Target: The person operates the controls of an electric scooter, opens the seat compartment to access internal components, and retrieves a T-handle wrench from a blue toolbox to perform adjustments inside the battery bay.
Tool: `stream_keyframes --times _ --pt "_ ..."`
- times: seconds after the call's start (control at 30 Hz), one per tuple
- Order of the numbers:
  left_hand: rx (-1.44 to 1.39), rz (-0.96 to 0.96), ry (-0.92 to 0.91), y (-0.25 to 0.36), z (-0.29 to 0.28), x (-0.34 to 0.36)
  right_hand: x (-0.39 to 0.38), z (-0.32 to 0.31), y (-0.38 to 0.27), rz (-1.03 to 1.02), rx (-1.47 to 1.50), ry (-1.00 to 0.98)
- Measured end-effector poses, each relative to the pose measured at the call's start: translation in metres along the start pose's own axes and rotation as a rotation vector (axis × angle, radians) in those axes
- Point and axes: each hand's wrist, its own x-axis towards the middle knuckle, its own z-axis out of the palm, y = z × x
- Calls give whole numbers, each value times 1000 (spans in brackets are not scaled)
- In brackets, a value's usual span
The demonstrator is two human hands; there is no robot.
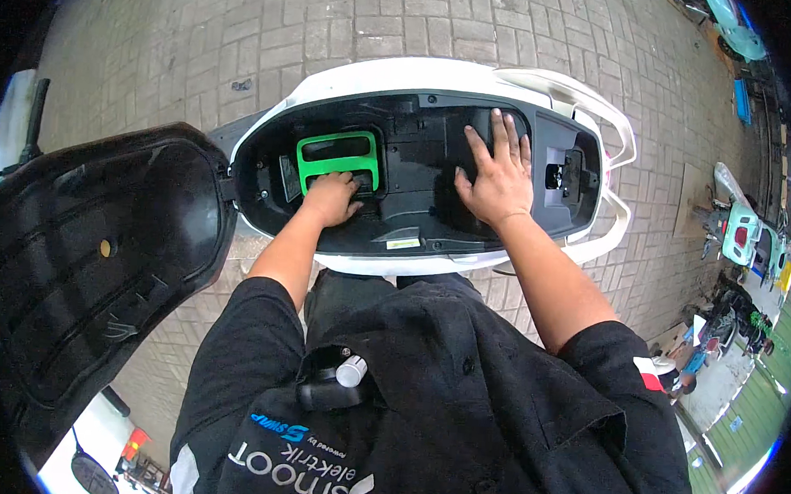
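In front of me is the black under-seat storage bin (417,172) of a white scooter. A bright green handle (339,165), shaped like a frame with two openings, sits in a recess at the bin's left end. My left hand (331,199) has its fingers curled at the near part of this handle; their tips are partly hidden. My right hand (499,176) lies with spread fingers against the inside of the bin, toward its right end, holding nothing.
The black seat (100,258) is tipped up on its hinge at the left. White grab rails (625,143) edge the scooter's right end. Brick paving (380,23) surrounds it. Another scooter, pale green (741,234), and a person (682,383) are at the far right.
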Motion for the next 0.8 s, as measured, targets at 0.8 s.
stream_keyframes --times 0.8 --pt "-181 -242 359 10 -4 -25 -1 -1 -1 -8 5 38"
